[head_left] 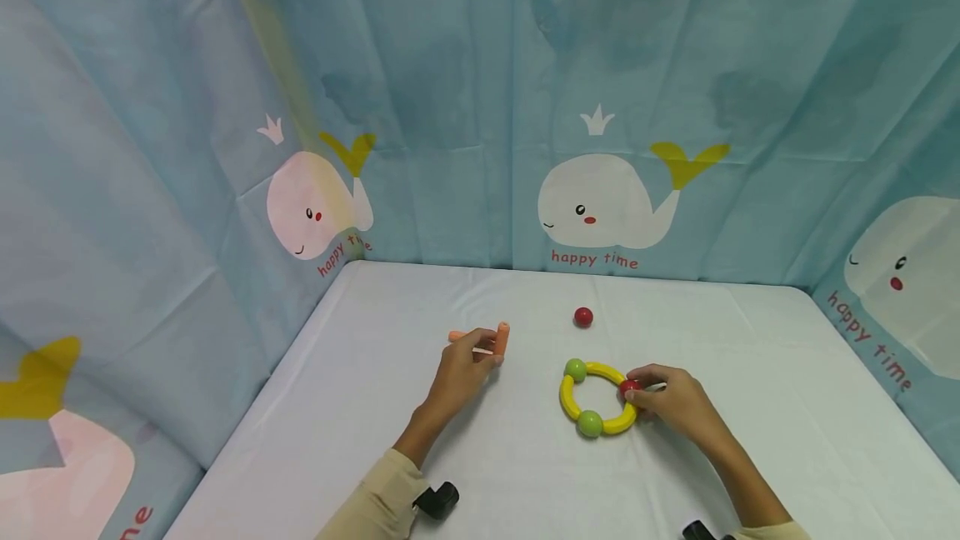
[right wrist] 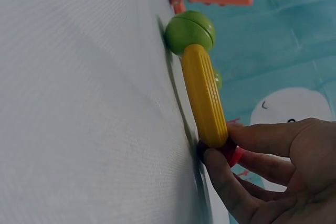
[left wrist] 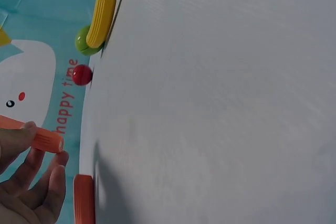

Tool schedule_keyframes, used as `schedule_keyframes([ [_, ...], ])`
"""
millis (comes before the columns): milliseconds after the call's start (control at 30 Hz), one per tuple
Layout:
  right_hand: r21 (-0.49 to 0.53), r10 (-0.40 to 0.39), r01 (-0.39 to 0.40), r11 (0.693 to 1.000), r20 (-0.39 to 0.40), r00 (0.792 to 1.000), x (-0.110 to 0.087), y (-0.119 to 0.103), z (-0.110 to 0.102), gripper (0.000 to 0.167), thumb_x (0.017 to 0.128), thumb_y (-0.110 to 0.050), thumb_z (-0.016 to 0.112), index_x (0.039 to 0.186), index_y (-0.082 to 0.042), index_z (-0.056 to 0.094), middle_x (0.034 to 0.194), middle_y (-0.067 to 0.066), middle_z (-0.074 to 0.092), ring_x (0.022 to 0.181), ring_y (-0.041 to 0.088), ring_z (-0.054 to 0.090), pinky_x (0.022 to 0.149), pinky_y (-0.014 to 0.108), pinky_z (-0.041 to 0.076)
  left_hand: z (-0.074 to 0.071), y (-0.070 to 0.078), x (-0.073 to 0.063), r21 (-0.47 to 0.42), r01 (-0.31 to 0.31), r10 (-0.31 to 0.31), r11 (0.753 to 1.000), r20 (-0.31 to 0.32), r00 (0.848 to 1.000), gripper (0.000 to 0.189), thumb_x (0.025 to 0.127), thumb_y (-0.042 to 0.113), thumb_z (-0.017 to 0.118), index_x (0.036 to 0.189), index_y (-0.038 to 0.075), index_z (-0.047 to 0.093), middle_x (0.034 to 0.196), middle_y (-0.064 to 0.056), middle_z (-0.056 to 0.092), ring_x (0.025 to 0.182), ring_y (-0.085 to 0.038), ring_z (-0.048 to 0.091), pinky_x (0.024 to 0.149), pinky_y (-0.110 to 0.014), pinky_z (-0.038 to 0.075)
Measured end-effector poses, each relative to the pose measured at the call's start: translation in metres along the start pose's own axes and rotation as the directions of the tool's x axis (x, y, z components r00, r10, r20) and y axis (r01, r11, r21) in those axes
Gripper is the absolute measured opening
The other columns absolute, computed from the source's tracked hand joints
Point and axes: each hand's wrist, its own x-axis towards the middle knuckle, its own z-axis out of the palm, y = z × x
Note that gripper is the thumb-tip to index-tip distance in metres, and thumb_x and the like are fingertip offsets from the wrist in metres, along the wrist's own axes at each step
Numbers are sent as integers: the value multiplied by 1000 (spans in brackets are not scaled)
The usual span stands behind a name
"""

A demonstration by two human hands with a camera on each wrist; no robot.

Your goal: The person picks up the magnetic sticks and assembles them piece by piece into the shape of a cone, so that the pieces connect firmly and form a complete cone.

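Note:
On the white table lies a ring of curved yellow rods (head_left: 568,397) joined by two green balls (head_left: 590,423) and a red ball (head_left: 628,388). My right hand (head_left: 675,402) pinches that red ball between thumb and fingers at the ring's right side. To the left, my left hand (head_left: 461,369) holds an orange rod (head_left: 502,338) upright between thumb and fingers, raised over the cloth. A second orange rod (left wrist: 84,199) lies on the table beyond the left fingers, partly hidden behind them in the head view.
A loose red ball (head_left: 583,317) sits on the table behind the ring. Blue curtains (head_left: 465,190) printed with whales stand along the table's back and sides. Black wrist cameras (head_left: 437,501) are strapped at both sleeves.

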Motion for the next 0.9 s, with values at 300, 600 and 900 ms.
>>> schedule_keyframes([
  [300, 32, 37, -37, 999, 5, 999, 0, 0, 1, 39, 91, -26, 83, 122, -3, 75, 111, 9, 74, 92, 21, 65, 77, 33, 59, 22, 11, 12, -25, -7, 7, 1000, 29, 1000, 35, 98, 11, 77, 132, 12, 68, 119, -6, 74, 93, -21, 74, 75, -28, 60],
  [600, 83, 17, -19, 996, 32, 999, -1, -1, 4, 42, 92, -23, 83, 127, -2, 72, 109, 10, 73, 84, 20, 67, 75, 32, 60, 43, 22, 26, -35, -15, 17, 999, 42, 999, 37, 97, 10, 78, 133, 10, 71, 119, -5, 75, 98, -19, 76, 80, -27, 61],
  [900, 110, 10, -14, 994, 42, 999, 0, 2, 6, 38, 92, -22, 83, 123, -2, 74, 100, 4, 76, 80, 19, 69, 71, 31, 60, 66, 36, 35, -50, -51, 55, 997, 80, 995, 37, 97, 12, 78, 133, 10, 70, 118, -5, 77, 100, -14, 76, 89, -25, 61],
])
